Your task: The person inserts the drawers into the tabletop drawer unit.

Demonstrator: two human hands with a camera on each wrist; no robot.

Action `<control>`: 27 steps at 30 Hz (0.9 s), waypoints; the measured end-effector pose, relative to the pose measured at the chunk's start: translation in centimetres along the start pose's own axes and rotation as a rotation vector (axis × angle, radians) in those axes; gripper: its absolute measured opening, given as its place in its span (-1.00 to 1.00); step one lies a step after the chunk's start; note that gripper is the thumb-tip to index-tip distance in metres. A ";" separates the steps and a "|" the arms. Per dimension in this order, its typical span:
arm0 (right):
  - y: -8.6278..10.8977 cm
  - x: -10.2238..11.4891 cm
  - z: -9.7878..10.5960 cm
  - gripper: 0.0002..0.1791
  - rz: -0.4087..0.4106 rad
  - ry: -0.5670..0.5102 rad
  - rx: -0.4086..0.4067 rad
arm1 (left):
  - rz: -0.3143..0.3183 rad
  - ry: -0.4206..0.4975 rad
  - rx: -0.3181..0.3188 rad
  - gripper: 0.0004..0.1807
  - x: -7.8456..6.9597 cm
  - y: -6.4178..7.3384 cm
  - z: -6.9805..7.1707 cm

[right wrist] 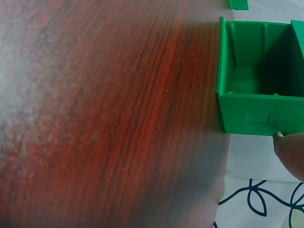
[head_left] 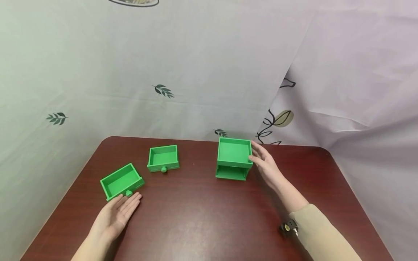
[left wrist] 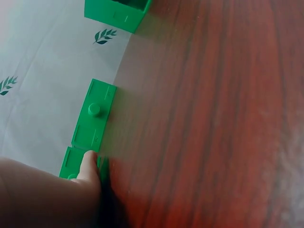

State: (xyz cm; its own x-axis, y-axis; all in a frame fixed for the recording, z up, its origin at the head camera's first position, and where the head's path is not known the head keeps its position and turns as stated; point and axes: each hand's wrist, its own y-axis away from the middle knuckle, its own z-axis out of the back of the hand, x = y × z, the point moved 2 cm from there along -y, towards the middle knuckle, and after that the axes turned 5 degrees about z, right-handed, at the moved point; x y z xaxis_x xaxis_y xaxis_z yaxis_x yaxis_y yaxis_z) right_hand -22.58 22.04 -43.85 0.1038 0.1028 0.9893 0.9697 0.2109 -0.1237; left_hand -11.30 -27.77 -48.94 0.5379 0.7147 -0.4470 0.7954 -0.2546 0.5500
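One green drawer (head_left: pixel 122 181), its long axis aimed at two o'clock, lies just beside the nearer left grip (head_left: pixel 114 217), empty with fingers extended, at its twelve o'clock, while the right grip (head_left: pixel 266 166) touches the cabinet (head_left: pixel 234 150) at its three-o'clock side, fingers uncurled.

Location: indoor tabletop station. Indicators: red-brown, wood-grain worktop (head_left: pixel 196 217) with rounded far corners; pale, creased sheeting (head_left: pixel 202 58) behind it and along both sides, printed with dark leaf sprigs (head_left: pixel 163 91). Sheeting conceals the surroundings; home, office or lab cannot be distinguished.
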 end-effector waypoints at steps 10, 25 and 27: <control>-0.5 -0.3 0.1 -0.23 -0.007 -0.054 0.023 | -0.040 -0.059 -0.087 -0.58 0.1 -0.3 -0.5; -0.8 -0.8 1.0 -0.23 -0.028 -0.072 0.094 | -0.067 -0.279 -0.237 -0.86 0.4 -0.6 -0.8; -0.8 -0.8 0.9 -0.23 -0.032 -0.072 0.089 | -0.089 -0.292 -0.255 -0.87 0.6 -0.6 -0.8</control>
State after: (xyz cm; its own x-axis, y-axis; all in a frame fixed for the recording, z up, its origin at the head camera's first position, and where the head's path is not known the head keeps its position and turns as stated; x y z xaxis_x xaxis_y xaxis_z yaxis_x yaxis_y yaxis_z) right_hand -23.61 22.70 -44.66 0.0537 0.1635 0.9851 0.9485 0.3001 -0.1015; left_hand -11.69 -26.62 -48.97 0.5557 0.5021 -0.6626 0.7674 -0.0033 0.6412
